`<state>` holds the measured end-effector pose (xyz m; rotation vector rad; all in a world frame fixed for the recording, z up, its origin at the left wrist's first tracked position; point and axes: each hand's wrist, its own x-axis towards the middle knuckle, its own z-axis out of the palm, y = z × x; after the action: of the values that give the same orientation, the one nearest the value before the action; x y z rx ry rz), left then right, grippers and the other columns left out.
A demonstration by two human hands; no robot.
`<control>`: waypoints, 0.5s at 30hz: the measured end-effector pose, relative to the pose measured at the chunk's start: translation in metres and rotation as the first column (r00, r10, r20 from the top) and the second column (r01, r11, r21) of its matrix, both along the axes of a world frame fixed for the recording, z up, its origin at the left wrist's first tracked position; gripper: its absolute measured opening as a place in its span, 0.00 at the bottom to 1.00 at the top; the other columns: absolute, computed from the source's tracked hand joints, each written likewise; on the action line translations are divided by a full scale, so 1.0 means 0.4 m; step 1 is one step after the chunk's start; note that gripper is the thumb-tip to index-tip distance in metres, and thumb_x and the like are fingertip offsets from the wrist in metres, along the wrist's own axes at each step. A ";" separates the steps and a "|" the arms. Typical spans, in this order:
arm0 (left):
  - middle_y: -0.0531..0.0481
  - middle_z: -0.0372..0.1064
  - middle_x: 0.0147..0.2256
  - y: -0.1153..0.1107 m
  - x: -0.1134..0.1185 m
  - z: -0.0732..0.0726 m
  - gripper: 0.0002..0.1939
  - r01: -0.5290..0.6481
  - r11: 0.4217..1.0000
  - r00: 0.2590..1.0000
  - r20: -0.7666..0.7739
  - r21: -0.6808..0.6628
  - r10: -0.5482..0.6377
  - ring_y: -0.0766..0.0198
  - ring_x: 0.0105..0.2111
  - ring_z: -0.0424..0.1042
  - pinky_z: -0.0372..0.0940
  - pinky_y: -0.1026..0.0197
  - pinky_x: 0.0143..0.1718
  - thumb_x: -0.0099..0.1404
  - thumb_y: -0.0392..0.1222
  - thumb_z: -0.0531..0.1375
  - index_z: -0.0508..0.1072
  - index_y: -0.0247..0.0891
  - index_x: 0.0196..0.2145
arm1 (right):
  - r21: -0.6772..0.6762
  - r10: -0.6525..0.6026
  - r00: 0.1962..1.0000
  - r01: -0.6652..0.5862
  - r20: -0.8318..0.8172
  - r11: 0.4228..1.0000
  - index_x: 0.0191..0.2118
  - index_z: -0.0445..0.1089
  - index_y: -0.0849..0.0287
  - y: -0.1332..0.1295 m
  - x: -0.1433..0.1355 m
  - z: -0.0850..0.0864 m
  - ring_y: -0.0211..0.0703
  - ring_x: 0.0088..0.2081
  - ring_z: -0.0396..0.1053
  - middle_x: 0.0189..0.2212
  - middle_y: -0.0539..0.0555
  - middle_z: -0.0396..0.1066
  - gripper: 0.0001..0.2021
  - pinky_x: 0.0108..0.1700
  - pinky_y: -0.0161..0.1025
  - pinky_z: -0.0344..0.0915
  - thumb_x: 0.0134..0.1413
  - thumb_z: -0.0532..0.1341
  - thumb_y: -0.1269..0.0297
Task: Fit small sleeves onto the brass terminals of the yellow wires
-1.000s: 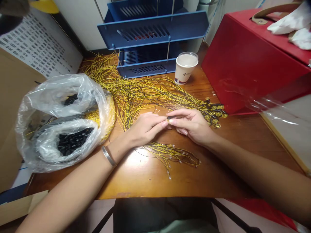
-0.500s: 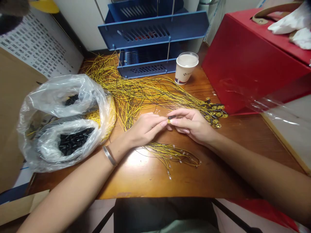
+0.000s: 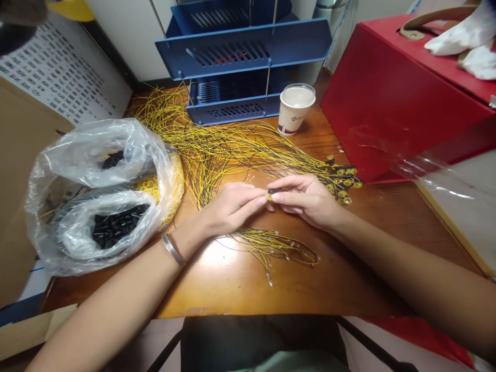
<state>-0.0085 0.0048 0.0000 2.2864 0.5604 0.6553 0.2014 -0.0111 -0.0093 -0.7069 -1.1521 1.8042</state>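
My left hand [image 3: 236, 206] and my right hand [image 3: 306, 199] meet over the middle of the wooden table. Between the fingertips of my right hand is a small black piece [image 3: 274, 191] with a yellow part [image 3: 269, 197] at its left end. My left fingers pinch at that yellow part. Behind the hands runs a large bundle of yellow and black wires [image 3: 232, 142], ending at the right in black and yellow capped heads [image 3: 343, 181]. Nearer me lie wires with small clear tips [image 3: 287, 248], partly under my left hand.
A clear plastic bag [image 3: 42, 206] with black pieces [image 3: 116, 225] and yellow rings [image 3: 176, 191] stands at the left. Behind are a blue rack [image 3: 248, 46] and a paper cup [image 3: 294, 111]. A red box [image 3: 387, 98] fills the right back of the table [image 3: 240, 294].
The hands stay together in almost the same place. The black piece between the fingers has shifted or tilted slightly.
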 end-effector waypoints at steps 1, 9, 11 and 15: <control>0.45 0.77 0.36 0.000 0.000 0.000 0.20 0.004 1.000 1.000 0.007 0.005 -0.004 0.62 0.36 0.75 0.64 0.60 0.41 0.76 0.43 0.47 0.77 0.34 0.40 | -0.003 -0.006 1.000 0.006 -0.004 1.000 0.37 0.80 0.58 -0.001 -0.001 0.000 0.25 0.16 0.54 0.19 0.47 0.71 0.08 0.17 0.27 0.43 0.48 0.71 0.71; 0.45 0.78 0.36 -0.002 0.002 0.003 0.20 -0.014 1.000 1.000 -0.009 0.005 0.014 0.62 0.35 0.75 0.65 0.61 0.40 0.76 0.44 0.48 0.78 0.34 0.39 | 0.018 -0.019 0.999 0.018 0.033 1.000 0.36 0.80 0.60 -0.001 -0.006 -0.002 0.26 0.16 0.55 0.19 0.48 0.70 0.08 0.17 0.28 0.46 0.47 0.71 0.69; 0.45 0.78 0.35 0.000 0.003 0.004 0.20 -0.021 1.000 1.000 -0.014 0.014 0.021 0.63 0.35 0.75 0.65 0.61 0.40 0.76 0.44 0.48 0.78 0.34 0.38 | 0.019 -0.030 0.999 0.030 0.019 0.999 0.36 0.80 0.60 -0.001 -0.009 -0.001 0.27 0.17 0.56 0.19 0.48 0.71 0.08 0.18 0.29 0.47 0.46 0.72 0.70; 0.46 0.76 0.31 0.002 0.005 0.006 0.20 -0.029 0.998 0.999 -0.021 0.047 0.030 0.64 0.31 0.73 0.63 0.62 0.36 0.75 0.44 0.49 0.78 0.34 0.37 | 0.024 -0.062 0.997 0.061 0.043 0.998 0.35 0.81 0.59 -0.003 -0.012 0.002 0.28 0.18 0.59 0.22 0.51 0.74 0.08 0.18 0.29 0.49 0.45 0.73 0.70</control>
<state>-0.0067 0.0058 0.0025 2.3355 0.5956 0.6645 0.1966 -0.0123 -0.0083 -0.7641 -1.1660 1.7297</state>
